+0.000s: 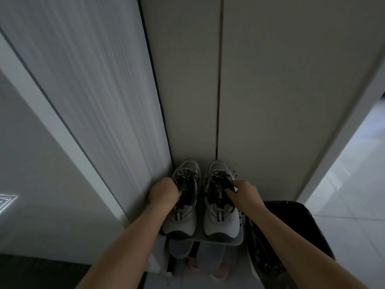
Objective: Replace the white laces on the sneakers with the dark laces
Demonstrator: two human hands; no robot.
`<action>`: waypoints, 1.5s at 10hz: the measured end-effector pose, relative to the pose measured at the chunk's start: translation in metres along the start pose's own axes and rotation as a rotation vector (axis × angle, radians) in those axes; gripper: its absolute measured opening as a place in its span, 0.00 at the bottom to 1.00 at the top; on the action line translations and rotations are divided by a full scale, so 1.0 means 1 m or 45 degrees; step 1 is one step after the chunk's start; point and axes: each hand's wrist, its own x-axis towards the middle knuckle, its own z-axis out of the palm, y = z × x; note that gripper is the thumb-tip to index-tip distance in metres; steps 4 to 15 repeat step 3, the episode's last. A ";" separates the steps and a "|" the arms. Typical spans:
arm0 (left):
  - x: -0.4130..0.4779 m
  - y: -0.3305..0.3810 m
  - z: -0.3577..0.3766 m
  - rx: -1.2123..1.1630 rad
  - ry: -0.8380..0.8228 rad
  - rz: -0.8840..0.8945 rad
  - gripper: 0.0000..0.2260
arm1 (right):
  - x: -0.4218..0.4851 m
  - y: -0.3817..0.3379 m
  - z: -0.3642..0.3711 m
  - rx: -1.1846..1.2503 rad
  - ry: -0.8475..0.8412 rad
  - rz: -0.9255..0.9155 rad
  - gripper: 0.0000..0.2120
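While the left hand (163, 191) gripped the left sneaker (183, 219) and the right hand (242, 193) pinched the right sneaker (220, 223), both sat by the shelf (239, 239) edge; a jerk might drop one.

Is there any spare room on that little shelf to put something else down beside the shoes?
Hardly. The left sneaker and right sneaker fill the shelf, left hand and right hand gripping them. Bare: a thin strip along the shelf's right edge, and the tiled floor beyond the black bin.
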 end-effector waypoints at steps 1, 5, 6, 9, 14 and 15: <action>-0.005 -0.002 0.004 -0.106 0.015 -0.007 0.13 | -0.004 -0.006 -0.003 -0.103 -0.099 -0.021 0.19; -0.065 -0.026 0.017 -0.433 -0.106 0.113 0.19 | -0.051 0.008 -0.020 0.131 -0.134 0.034 0.25; -0.065 -0.026 0.017 -0.433 -0.106 0.113 0.19 | -0.051 0.008 -0.020 0.131 -0.134 0.034 0.25; -0.065 -0.026 0.017 -0.433 -0.106 0.113 0.19 | -0.051 0.008 -0.020 0.131 -0.134 0.034 0.25; -0.065 -0.026 0.017 -0.433 -0.106 0.113 0.19 | -0.051 0.008 -0.020 0.131 -0.134 0.034 0.25; -0.065 -0.026 0.017 -0.433 -0.106 0.113 0.19 | -0.051 0.008 -0.020 0.131 -0.134 0.034 0.25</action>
